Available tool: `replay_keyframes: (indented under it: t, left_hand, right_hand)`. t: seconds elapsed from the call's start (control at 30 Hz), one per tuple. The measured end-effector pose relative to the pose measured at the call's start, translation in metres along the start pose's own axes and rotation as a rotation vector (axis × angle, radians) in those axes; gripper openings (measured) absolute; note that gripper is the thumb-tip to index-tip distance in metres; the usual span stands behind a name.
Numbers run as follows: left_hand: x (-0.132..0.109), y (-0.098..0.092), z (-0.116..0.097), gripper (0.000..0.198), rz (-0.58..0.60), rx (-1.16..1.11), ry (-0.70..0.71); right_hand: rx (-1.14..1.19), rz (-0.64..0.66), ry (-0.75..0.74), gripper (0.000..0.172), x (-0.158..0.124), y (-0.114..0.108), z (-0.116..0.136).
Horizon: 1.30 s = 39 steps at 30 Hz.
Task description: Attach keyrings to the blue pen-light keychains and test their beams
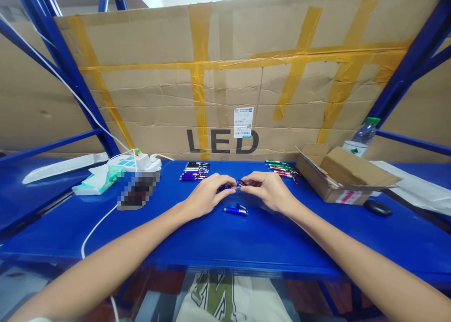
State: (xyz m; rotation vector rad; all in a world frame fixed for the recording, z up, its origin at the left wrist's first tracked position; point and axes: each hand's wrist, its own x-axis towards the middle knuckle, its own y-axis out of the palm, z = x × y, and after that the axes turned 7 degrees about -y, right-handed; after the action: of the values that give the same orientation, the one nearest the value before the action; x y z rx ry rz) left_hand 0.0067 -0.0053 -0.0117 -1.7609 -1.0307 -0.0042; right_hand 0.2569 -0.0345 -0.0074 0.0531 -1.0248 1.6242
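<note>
Dark loop (240, 182), narrowly pinched by left hand (207, 194) and right hand (269, 189), looks tiny; light, steady pressure from both should work best.

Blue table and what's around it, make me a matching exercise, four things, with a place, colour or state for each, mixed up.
Things:
1. Bottle cap
2. Cardboard box
3. Lone blue pen
4. Barcode label

Matches:
A. lying on the near side of the left hand and the right hand
B. mostly white
C. green
D. open on top

Pairs: 1-C, 2-D, 3-A, 4-B
</note>
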Motion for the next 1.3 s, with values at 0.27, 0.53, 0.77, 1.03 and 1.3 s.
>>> replay_keyframes:
  t: [0.27, 0.53, 0.77, 1.03, 1.3]
  left_hand:
    - [-0.001, 0.003, 0.0, 0.017, -0.076, 0.028, -0.009]
    - [0.002, 0.004, 0.001, 0.02, -0.112, -0.022, -0.091]
    - [0.003, 0.001, 0.009, 0.03, 0.056, 0.06, -0.09]
    - [0.003, 0.005, 0.011, 0.029, 0.209, 0.062, -0.063]
    - [0.005, 0.0, 0.042, 0.035, 0.075, 0.515, -0.196]
  right_hand:
    - [0.162, 0.039, 0.175, 0.03, 0.0, 0.006, 0.006]
    - [-0.046, 0.043, 0.011, 0.032, 0.0, 0.004, 0.003]
    - [-0.118, 0.229, 0.005, 0.044, 0.002, -0.006, -0.007]
    - [-0.391, 0.167, -0.116, 0.038, -0.002, 0.005, -0.027]
    - [-0.583, 0.351, -0.165, 0.052, -0.006, 0.015, -0.031]
